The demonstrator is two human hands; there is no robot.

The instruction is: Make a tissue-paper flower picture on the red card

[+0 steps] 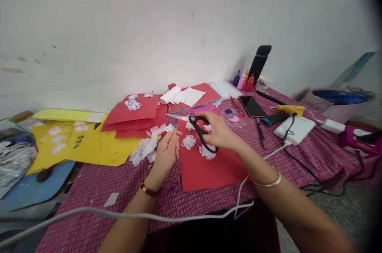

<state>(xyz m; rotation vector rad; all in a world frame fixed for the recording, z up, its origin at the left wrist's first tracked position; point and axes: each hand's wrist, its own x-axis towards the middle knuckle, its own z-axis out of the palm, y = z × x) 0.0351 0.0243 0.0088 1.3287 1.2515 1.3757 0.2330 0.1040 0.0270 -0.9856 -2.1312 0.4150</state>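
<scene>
My right hand (219, 129) grips black-handled scissors (195, 121) by the finger loops, with the blades spread apart and pointing left. Just below the blade tips, my left hand (167, 148) pinches a small piece of white paper (175, 126), most of it hidden by the fingers. A heap of white paper scraps (146, 150) lies left of that hand. Under the scissors is a red paper sheet (197, 175) bearing several crumpled white paper flowers (189, 142). Folded red cards (131, 115) with purple-speckled paper flowers (132, 104) sit behind the scraps.
Yellow paper (101, 147) covers the left side. Toward the right are a clear paint palette (234, 118), a phone (253, 106), small paint bottles (241, 81), a yellow glue gun (291, 109) and a white power bank (295, 130). A white cable (167, 218) crosses in front over my left forearm.
</scene>
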